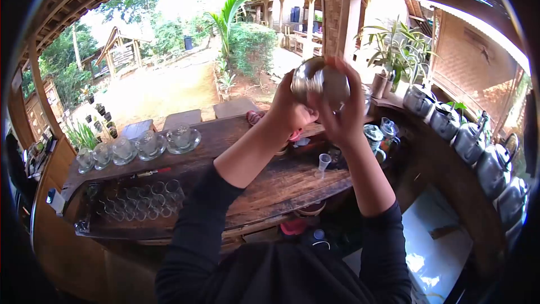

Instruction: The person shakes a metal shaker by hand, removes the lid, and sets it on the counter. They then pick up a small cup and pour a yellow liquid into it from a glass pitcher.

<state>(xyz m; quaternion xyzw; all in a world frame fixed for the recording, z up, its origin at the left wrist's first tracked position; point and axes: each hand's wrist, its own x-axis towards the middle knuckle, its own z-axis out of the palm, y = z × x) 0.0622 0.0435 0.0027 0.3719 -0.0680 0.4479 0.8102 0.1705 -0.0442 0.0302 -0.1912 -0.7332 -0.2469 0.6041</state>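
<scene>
Raised in front of me above the counter is a round, shiny metal vessel (333,86), gripped between both hands. My left hand (291,111) is closed around its left side. My right hand (344,115) wraps the right side, with fingers over the top and the thumb across the front. The fingers and glare hide part of the vessel, and I cannot tell whether it is one piece or two. Below the hands, a small clear plastic cup (324,161) stands on the dark wooden counter (264,191). Something red and pink (296,134) shows beside my left wrist.
Several glasses on saucers (151,144) line the counter's far left. More upturned glasses (143,200) fill a recess in front of them. Clear jars (388,128) stand right of my right forearm. Several metal kettles (468,142) run along the right-hand ledge, beside a potted plant (396,50).
</scene>
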